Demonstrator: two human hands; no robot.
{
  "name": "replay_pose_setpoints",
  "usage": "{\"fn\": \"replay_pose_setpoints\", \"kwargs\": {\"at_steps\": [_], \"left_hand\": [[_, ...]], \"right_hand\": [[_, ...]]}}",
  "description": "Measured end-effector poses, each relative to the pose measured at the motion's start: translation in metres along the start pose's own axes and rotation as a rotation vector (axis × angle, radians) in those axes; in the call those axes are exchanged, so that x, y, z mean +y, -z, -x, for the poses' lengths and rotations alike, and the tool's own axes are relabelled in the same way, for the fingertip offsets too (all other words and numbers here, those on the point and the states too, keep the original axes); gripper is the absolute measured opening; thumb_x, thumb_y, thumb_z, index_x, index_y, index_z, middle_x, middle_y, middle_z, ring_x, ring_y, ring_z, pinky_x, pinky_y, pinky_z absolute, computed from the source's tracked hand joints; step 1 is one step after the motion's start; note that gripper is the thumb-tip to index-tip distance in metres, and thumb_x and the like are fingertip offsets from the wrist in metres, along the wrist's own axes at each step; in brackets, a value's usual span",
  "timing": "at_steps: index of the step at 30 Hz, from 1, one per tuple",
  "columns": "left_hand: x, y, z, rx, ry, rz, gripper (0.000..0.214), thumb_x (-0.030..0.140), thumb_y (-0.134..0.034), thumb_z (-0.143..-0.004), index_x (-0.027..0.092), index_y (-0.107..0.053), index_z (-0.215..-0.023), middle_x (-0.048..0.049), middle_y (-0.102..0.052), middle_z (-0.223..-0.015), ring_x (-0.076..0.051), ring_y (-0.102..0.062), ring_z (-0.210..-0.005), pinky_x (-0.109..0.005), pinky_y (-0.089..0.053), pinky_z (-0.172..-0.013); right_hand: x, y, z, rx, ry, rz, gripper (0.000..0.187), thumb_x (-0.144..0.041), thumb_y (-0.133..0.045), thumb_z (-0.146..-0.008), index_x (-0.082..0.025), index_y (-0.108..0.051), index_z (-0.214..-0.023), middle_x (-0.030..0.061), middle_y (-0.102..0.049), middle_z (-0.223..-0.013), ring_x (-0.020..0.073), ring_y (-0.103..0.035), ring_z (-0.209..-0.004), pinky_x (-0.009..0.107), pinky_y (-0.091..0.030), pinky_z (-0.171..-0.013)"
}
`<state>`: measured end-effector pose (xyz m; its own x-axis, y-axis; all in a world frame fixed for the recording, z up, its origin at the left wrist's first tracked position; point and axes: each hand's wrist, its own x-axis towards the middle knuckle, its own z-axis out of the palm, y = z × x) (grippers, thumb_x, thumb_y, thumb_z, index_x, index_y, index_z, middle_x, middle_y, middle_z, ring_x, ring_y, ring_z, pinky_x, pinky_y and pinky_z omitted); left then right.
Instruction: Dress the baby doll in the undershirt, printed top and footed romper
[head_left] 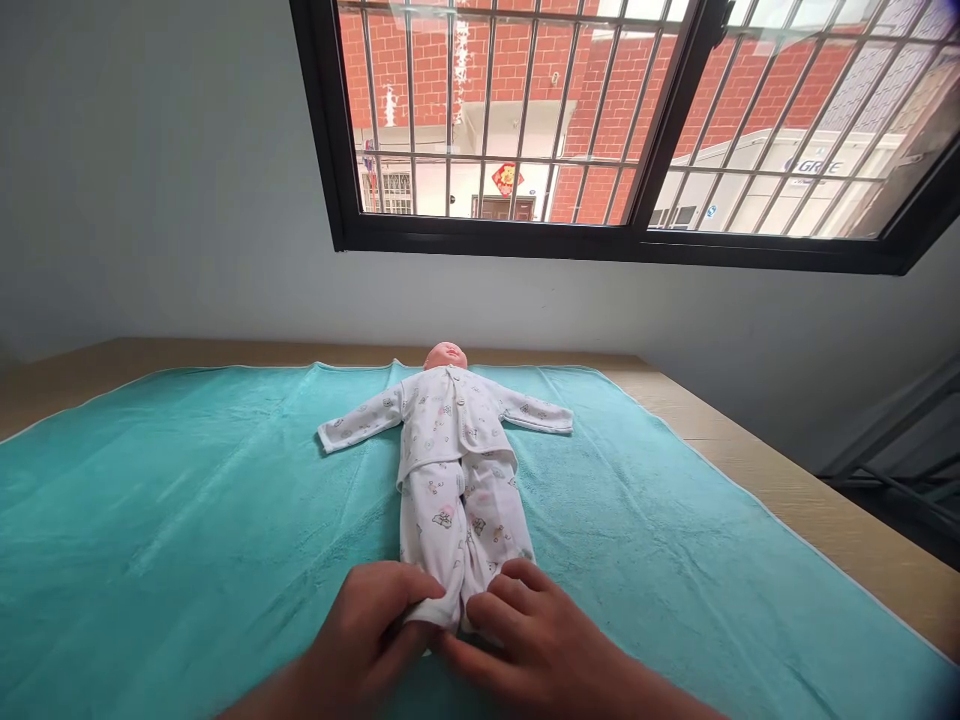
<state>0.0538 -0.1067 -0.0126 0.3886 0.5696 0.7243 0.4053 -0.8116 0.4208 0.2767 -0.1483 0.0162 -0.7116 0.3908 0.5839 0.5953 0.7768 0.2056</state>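
A baby doll [446, 355] lies on its back, head toward the wall, dressed in a white printed long-sleeved top [454, 415] and matching white trousers [435, 510]. Both sleeves stretch out to the sides, and no doll hands show at the cuffs. My left hand [382, 615] pinches the hem of the trouser leg on the left between thumb and fingers. At the other leg's hem, my right hand [517, 620] has its fingers curled on the fabric, its thumb reaching toward the left hem. The doll's feet are hidden.
A turquoise towel [225, 500] is spread under the doll, with light creases. It covers most of a wooden table [720, 450], whose edge shows on the right. Behind stands a grey wall [165, 200] with a black-framed barred window [487, 238]. Dark metal bars [900, 470] are at the right.
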Motion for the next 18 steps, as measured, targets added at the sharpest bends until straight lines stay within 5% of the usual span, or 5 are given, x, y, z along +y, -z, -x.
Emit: {"fn": "replay_pose_setpoints", "kwargs": {"at_steps": [5,9,13,18], "left_hand": [[0.01,0.004,-0.012,-0.103,-0.066,0.089,0.021,0.032,-0.047,-0.095,0.022,-0.065,-0.087,0.0011,-0.069,-0.07,-0.012,-0.063,-0.06,-0.021,-0.05,-0.06],[0.015,0.006,-0.019,-0.143,-0.049,0.125,0.019,0.028,-0.047,-0.095,0.022,-0.061,-0.084,0.0036,-0.061,-0.063,-0.011,-0.058,-0.055,-0.022,-0.046,-0.057],[0.013,0.009,-0.02,-0.131,-0.093,0.197,0.019,0.029,-0.042,-0.096,0.021,-0.055,-0.085,0.0005,-0.056,-0.069,-0.013,-0.056,-0.064,-0.025,-0.046,-0.061],[0.012,0.018,-0.018,-0.077,-0.113,0.211,0.023,0.034,-0.037,-0.099,0.021,-0.045,-0.081,-0.0102,-0.058,-0.102,-0.022,-0.055,-0.097,-0.036,-0.051,-0.08]], "right_hand": [[-0.003,-0.009,0.001,-0.024,-0.053,0.094,0.015,-0.014,-0.048,-0.091,-0.019,-0.059,-0.082,0.0012,-0.054,-0.068,0.0144,-0.041,-0.059,0.032,-0.032,-0.059],[-0.001,-0.012,0.005,-0.048,-0.056,0.081,0.017,-0.013,-0.048,-0.091,-0.019,-0.056,-0.077,0.0012,-0.053,-0.069,0.0147,-0.042,-0.06,0.033,-0.03,-0.058],[-0.003,-0.006,0.002,-0.087,0.072,-0.014,0.02,-0.014,-0.052,-0.091,-0.019,-0.054,-0.072,-0.0015,-0.053,-0.067,0.0125,-0.042,-0.059,0.031,-0.032,-0.058],[-0.001,0.003,0.006,-0.111,0.111,-0.14,0.02,-0.018,-0.046,-0.097,-0.02,-0.058,-0.081,-0.0031,-0.053,-0.063,0.0114,-0.042,-0.056,0.03,-0.035,-0.058]]}}
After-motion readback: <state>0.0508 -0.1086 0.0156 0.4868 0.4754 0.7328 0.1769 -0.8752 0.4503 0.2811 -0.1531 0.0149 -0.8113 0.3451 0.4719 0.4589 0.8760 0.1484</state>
